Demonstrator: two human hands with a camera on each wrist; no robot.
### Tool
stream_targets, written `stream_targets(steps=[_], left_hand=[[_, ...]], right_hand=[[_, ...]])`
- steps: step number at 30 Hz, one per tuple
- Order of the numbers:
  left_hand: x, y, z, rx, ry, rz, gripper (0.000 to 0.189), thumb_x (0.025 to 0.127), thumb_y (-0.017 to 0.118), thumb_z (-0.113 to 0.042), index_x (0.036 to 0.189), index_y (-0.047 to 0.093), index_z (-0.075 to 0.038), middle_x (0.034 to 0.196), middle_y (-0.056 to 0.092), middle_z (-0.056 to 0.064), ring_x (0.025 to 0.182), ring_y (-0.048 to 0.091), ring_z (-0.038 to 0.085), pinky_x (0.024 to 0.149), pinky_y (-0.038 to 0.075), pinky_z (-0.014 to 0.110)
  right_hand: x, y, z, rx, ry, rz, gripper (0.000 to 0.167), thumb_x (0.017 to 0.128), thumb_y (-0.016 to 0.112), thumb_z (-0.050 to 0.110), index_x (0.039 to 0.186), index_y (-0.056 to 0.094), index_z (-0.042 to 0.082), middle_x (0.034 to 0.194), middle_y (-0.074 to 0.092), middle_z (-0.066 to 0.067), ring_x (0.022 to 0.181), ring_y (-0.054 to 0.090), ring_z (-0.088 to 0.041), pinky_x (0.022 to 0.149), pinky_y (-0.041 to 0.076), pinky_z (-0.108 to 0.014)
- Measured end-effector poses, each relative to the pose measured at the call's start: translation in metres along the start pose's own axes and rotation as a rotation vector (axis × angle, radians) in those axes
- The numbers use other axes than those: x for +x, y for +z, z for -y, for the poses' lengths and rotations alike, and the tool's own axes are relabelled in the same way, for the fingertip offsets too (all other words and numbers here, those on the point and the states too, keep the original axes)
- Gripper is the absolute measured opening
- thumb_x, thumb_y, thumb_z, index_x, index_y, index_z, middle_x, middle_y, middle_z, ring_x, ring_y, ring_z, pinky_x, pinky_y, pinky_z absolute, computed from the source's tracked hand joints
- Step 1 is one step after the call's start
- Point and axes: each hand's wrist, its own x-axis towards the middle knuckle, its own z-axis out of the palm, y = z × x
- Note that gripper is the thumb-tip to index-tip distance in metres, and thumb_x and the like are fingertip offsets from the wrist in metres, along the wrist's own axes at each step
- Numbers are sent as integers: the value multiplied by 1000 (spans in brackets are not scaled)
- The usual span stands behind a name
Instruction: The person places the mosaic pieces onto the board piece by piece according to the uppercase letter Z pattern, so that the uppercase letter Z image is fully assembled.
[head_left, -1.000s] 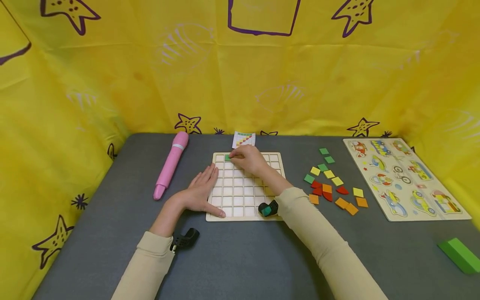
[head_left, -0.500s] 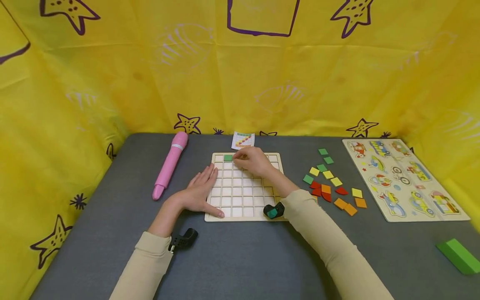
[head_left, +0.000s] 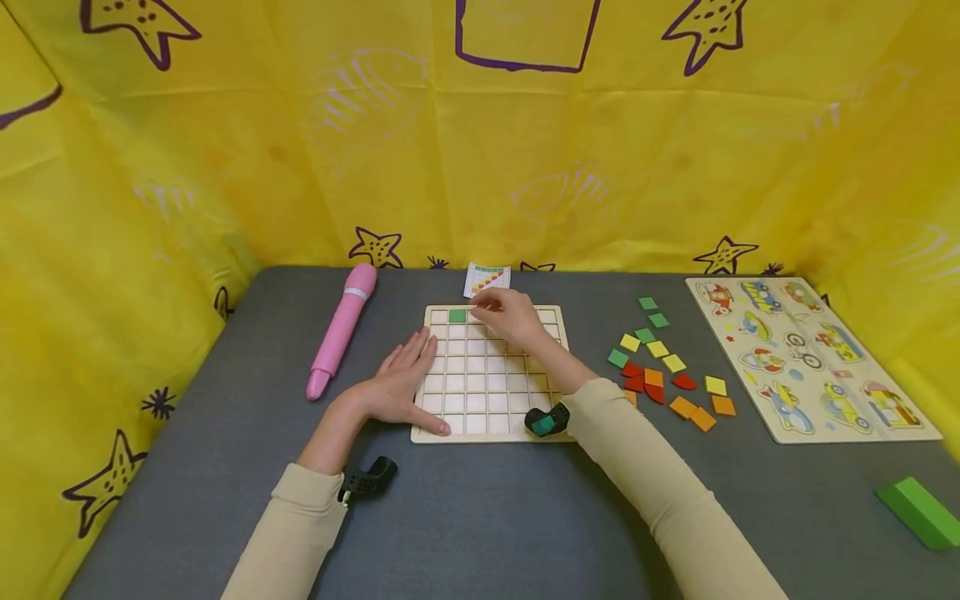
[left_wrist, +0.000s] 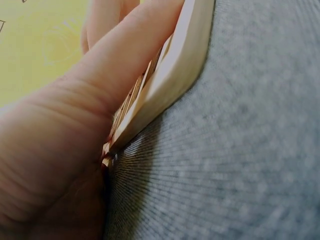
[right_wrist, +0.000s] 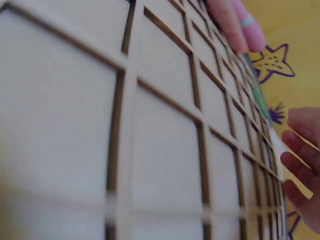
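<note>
A pale wooden grid board (head_left: pixel 476 385) lies flat on the table. One green square tile (head_left: pixel 457 316) sits in a cell of its far row, the second from the left. My left hand (head_left: pixel 396 388) rests on the board's left edge, fingers straight and thumb stretched along the near left corner. Just right of the green tile, my right hand (head_left: pixel 513 321) hovers over the far edge. In the right wrist view its loosely bent fingers (right_wrist: pixel 299 167) hold nothing. Behind the board, a small pattern card (head_left: pixel 486 277) is partly covered by that hand.
Loose green, yellow, red and orange pieces (head_left: pixel 652 377) lie right of the board. Farther right is a picture puzzle board (head_left: pixel 810 358), with a green block (head_left: pixel 919 512) nearer the front. A pink toy microphone (head_left: pixel 342 332) lies on the left. Yellow cloth (head_left: pixel 480 167) stands behind the table.
My right hand has let go of the green tile, which stays in its cell, and has moved slightly right and up from it. The left hand stays in place.
</note>
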Motion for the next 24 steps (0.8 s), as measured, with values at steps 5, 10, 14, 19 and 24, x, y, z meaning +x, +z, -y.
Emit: stream_targets(steps=[5, 10, 14, 19, 24], left_hand=[[0, 1, 0, -25, 3, -24, 131, 71, 77, -63, 154, -1, 2, 161, -15, 18, 147, -12, 31, 116, -2, 52], [0, 2, -1, -24, -1, -33, 125, 76, 73, -62, 154, 0, 3, 161, -12, 18, 148, -10, 31, 116, -2, 51], [-2, 2, -1, -23, -4, -34, 123, 77, 72, -61, 154, 1, 4, 161, -11, 18, 148, -8, 31, 116, -2, 52], [-2, 2, 0, -30, 1, -39, 123, 77, 73, -60, 153, 2, 5, 161, -10, 19, 148, -8, 31, 116, -1, 52], [0, 2, -1, -31, 10, -50, 123, 76, 74, -59, 153, 3, 5, 161, -9, 20, 148, -8, 32, 116, -1, 52]], right_hand=[[-25, -48, -18, -58, -11, 45, 23, 99, 58, 20, 113, 72, 8, 106, 69, -7, 98, 61, -24, 79, 48, -39], [-60, -100, -53, -206, -82, 122, 19, 95, 59, 6, 108, 72, 4, 105, 70, -11, 100, 62, -30, 85, 50, -44], [-85, -130, -76, -233, -101, 217, 26, 88, 59, -5, 111, 69, 1, 112, 67, -14, 106, 58, -33, 90, 47, -50], [-103, -147, -87, -263, -92, 283, 28, 86, 65, -3, 114, 67, -1, 113, 66, -15, 101, 58, -32, 86, 47, -48], [-104, -146, -88, -253, -89, 257, 24, 90, 66, 2, 114, 66, -2, 102, 68, -11, 94, 61, -27, 85, 49, -46]])
